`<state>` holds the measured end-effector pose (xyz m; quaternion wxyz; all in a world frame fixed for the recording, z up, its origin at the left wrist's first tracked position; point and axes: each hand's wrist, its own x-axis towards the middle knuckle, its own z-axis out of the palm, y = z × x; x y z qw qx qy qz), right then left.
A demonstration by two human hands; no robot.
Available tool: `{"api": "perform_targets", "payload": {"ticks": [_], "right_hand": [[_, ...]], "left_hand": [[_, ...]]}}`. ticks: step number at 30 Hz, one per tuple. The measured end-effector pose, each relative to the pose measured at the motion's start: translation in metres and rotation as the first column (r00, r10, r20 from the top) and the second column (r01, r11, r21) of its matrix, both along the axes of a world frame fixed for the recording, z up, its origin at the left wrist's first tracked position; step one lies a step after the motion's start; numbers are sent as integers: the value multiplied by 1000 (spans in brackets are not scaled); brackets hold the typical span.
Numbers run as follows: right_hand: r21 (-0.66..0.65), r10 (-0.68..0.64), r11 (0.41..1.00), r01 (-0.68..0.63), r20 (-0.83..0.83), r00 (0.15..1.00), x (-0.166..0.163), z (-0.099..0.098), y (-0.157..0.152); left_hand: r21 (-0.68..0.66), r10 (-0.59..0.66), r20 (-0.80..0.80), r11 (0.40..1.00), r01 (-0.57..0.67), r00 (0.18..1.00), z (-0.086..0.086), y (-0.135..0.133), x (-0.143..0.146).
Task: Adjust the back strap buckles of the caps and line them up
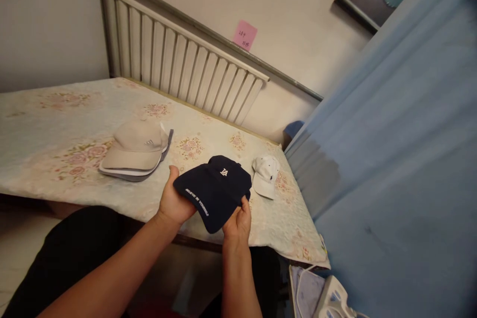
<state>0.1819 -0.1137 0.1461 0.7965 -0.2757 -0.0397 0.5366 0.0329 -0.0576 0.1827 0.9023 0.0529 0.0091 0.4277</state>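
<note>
Between my two hands is a dark navy baseball cap [219, 184] with a white "LA" logo on the front and white lettering along its brim. My left hand [175, 203] holds it from beneath at the brim's left side, thumb up and the other fingers hidden below. My right hand [238, 218] grips the cap's right side near the back edge. A stack of caps, with a beige cap [136, 144] on top and white and grey brims below, lies to the left on the table. Right of the navy cap sits a white cap [266, 174] with a small dark emblem.
A floral cloth covers the table [112, 99]. Behind it are a white radiator [179, 54] and a wall with a pink note [245, 35]. A blue curtain [391, 169] hangs along the right. A white device [333, 298] with a cable is at the lower right.
</note>
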Motion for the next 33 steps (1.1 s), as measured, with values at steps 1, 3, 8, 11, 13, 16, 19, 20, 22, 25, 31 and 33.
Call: {"api": "perform_targets", "payload": {"ticks": [1, 3, 8, 11, 13, 16, 19, 20, 22, 25, 31, 33], "right_hand": [[8, 23, 1000, -23, 7, 1000, 0, 0, -1], [53, 65, 996, -66, 23, 998, -4, 1, -5], [69, 126, 989, -130, 50, 991, -16, 5, -15], [30, 185, 982, -186, 39, 982, -15, 2, -16], [20, 198, 980, -199, 43, 979, -11, -2, -15], [-3, 211, 977, -211, 78, 974, -7, -10, -13], [-36, 228, 973, -226, 107, 968, -5, -16, -11], [-44, 226, 974, -223, 112, 968, -5, -18, -11], [-51, 206, 978, -202, 113, 972, -5, -22, -11], [-62, 176, 983, -171, 90, 980, -6, -25, -10], [-75, 128, 989, -128, -9, 992, -6, -30, -13], [-72, 130, 989, -132, -37, 991, -6, -32, -15]], "left_hand": [[-38, -17, -52, 999, 15, 999, 1, -1, 0], [-101, -47, -157, 994, 31, 986, 2, -2, 0], [-136, -9, -313, 990, -36, 950, 0, -4, 3], [-152, -6, -372, 987, -54, 928, 1, -6, 5], [-188, -62, -397, 982, -15, 916, 4, -8, 5], [-235, -127, -418, 972, 28, 900, 9, -11, 6], [-233, -131, -423, 972, 32, 897, 11, -13, 7], [-224, -134, -408, 974, 43, 903, 10, -13, 7], [-197, -143, -354, 977, 76, 924, 9, -14, 8], [-159, -145, -282, 982, 103, 949, 7, -13, 9], [-152, -103, -291, 987, 61, 951, -2, -6, 13], [-130, -99, -249, 989, 68, 963, -6, -4, 14]]}}
